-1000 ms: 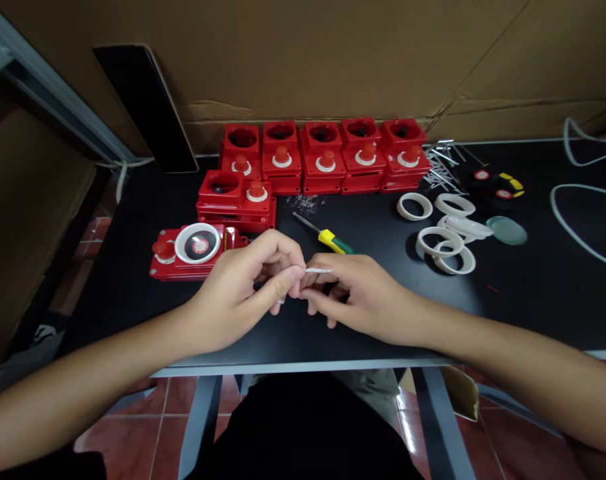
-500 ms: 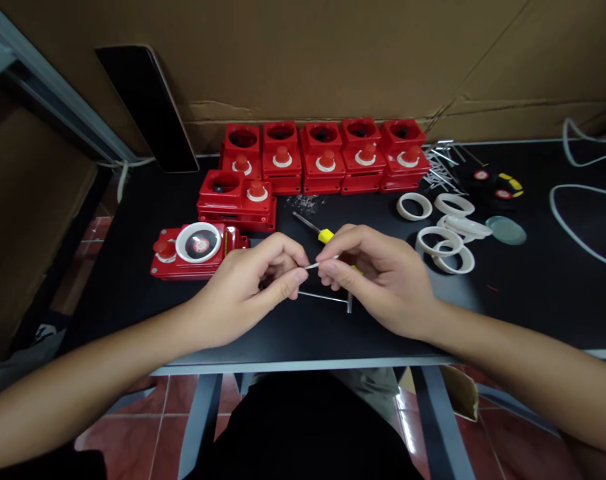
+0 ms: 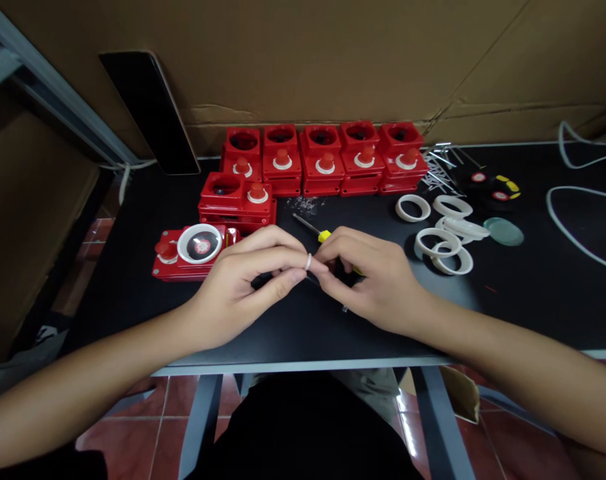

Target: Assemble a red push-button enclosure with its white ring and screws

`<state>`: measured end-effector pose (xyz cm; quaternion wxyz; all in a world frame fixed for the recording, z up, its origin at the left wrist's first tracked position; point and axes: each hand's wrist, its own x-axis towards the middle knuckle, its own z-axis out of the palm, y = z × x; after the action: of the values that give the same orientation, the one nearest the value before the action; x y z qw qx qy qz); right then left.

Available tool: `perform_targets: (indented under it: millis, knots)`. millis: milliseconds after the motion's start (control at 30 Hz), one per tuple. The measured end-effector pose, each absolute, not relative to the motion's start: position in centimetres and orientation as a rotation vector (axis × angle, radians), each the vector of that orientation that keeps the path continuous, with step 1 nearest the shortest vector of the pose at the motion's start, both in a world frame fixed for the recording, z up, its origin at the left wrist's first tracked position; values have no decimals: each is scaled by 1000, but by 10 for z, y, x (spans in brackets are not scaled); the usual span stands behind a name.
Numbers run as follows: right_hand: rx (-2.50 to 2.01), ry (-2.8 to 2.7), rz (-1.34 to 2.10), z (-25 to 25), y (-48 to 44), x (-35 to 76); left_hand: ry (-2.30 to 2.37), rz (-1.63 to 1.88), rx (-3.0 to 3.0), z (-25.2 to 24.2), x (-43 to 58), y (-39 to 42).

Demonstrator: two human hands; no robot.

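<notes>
My left hand (image 3: 255, 283) and my right hand (image 3: 370, 280) meet over the front middle of the black table, fingertips touching. Between them is a small thin white piece (image 3: 309, 262), pinched by the fingers of both hands. Just behind my right hand lies a screwdriver (image 3: 323, 236) with a yellow handle, partly covered by that hand. To the left of my left hand, a red box (image 3: 185, 272) carries a white ring (image 3: 181, 248) around a black disc and a red knob. The metal T-shaped tool under my hands is mostly hidden.
Several red boxes (image 3: 325, 177) stand in a row at the back. On the right are white rings (image 3: 413, 217), a clear disc (image 3: 504, 232), metal rods (image 3: 437, 177) and a white cable (image 3: 570, 237). A dark flat panel (image 3: 150, 110) leans at the back left.
The white piece, earlier stretched straight between my fingertips, now looks curved at the fingers. My hands have closed together, and the T-shaped tool is more covered.
</notes>
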<state>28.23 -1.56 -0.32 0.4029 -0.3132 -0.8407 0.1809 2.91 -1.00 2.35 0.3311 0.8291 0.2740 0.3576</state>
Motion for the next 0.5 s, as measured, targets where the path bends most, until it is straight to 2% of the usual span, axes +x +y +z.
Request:
perform_targets:
  millis: [500]
  knots:
    - [-785, -2020, 599, 0, -20, 279, 771, 1040, 2115, 17, 31, -9]
